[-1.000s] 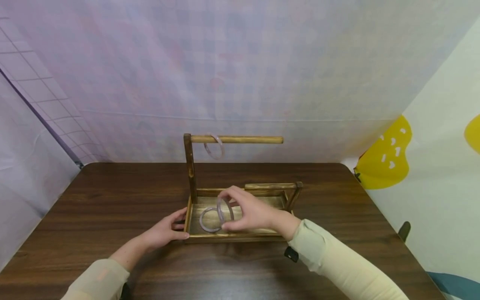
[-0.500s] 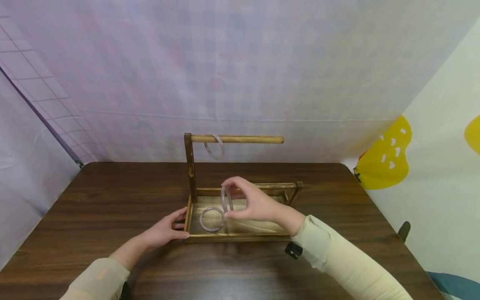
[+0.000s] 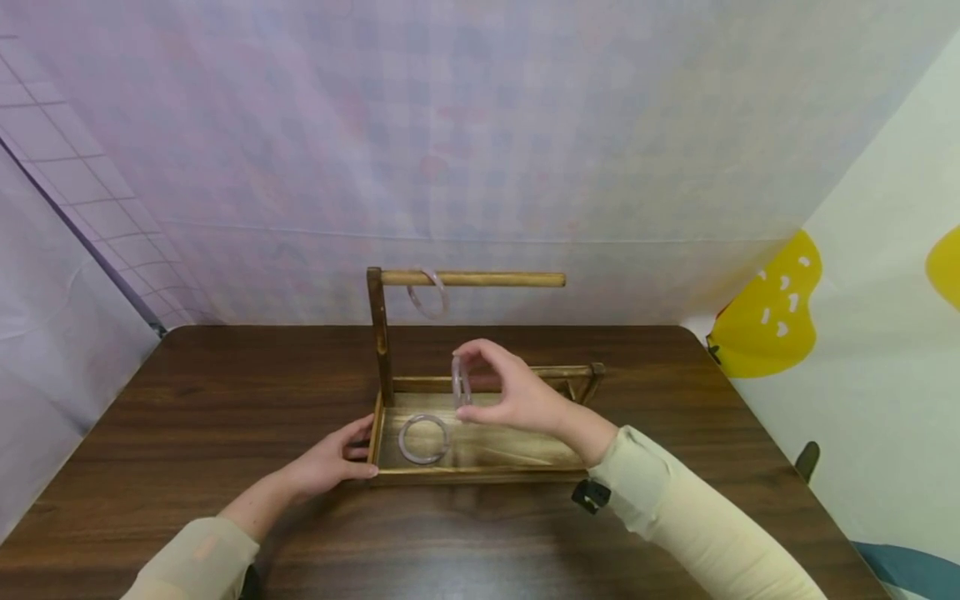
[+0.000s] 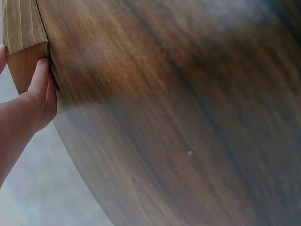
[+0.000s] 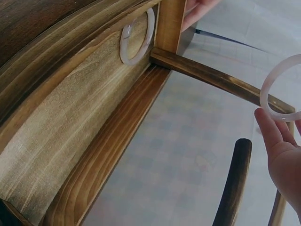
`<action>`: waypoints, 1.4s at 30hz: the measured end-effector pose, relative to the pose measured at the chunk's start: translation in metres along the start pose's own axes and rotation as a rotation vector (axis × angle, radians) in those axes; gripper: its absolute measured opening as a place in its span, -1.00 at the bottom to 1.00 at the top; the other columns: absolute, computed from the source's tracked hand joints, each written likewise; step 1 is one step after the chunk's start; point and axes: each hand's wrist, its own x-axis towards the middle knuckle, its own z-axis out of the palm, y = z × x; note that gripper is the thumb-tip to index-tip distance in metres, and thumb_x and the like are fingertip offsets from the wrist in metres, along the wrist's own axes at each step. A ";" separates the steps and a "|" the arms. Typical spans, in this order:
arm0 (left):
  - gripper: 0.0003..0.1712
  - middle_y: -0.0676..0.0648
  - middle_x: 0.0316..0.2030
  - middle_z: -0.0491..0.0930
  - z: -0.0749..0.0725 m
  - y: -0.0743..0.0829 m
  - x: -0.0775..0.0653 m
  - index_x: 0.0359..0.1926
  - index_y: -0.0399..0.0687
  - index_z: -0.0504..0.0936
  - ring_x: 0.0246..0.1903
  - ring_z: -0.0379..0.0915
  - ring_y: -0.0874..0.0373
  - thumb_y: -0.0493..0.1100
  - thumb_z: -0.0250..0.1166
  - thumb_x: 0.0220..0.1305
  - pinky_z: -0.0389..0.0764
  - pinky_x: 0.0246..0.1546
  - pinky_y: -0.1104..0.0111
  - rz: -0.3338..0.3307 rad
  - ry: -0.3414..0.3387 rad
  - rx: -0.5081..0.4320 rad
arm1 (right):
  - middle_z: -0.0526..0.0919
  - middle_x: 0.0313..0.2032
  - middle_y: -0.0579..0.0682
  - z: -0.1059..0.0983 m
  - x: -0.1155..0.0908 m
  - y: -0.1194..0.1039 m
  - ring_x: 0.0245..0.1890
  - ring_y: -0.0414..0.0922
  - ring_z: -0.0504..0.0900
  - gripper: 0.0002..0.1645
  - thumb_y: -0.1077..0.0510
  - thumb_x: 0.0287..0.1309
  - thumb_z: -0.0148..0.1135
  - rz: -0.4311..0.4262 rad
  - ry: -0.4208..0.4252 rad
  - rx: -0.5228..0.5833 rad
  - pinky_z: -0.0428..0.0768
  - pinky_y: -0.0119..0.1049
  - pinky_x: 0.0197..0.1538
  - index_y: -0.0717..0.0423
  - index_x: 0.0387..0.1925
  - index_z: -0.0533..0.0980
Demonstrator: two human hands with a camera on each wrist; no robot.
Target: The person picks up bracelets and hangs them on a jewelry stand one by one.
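My right hand [image 3: 517,396] pinches a pale, translucent bangle [image 3: 461,385] between thumb and fingertips, held upright above the tray of a wooden bangle stand [image 3: 480,473]. A second bangle [image 3: 423,439] lies flat in the tray's left part. Near the post, a third bangle [image 3: 428,293] hangs on the upper bar [image 3: 495,279]. My left hand [image 3: 333,458] grips the stand's left end, its thumb at the front corner and its fingers along the end wall. In the left wrist view, fingers [image 4: 41,77] press the wooden end. The right wrist view shows the held bangle [image 5: 277,77] at the fingertips.
The stand's lower bar [image 3: 551,372] runs leftward from a short post [image 3: 588,392] at the right, partly behind my right hand. The stand sits on a dark wooden table [image 3: 225,392]. A pale curtain [image 3: 480,150] hangs behind the table.
My right hand has risen away from me and slightly right with its bangle, which now shows more edge-on. The left hand and the other bangles stay put.
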 end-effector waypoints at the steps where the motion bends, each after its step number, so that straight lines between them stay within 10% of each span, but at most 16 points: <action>1: -0.02 -0.56 0.28 0.09 0.000 0.000 0.000 0.39 -0.48 -0.16 0.21 0.19 -0.42 -0.32 0.29 0.15 0.50 0.09 0.05 -0.002 0.001 0.000 | 0.46 -0.02 0.19 -0.001 0.000 0.000 -0.01 0.08 0.53 -0.27 0.35 -0.15 0.44 0.001 0.004 -0.008 0.57 -0.20 0.10 0.31 0.10 0.31; 42: -0.02 -0.56 0.28 0.06 0.000 -0.001 0.000 0.39 -0.47 -0.19 0.22 0.17 -0.42 -0.32 0.27 0.17 0.52 0.07 0.07 0.000 -0.014 -0.012 | 0.43 0.04 0.28 -0.044 -0.008 -0.001 0.05 0.12 0.47 -0.30 0.41 -0.05 0.34 0.051 0.153 -0.005 0.51 -0.17 0.17 0.42 0.14 0.25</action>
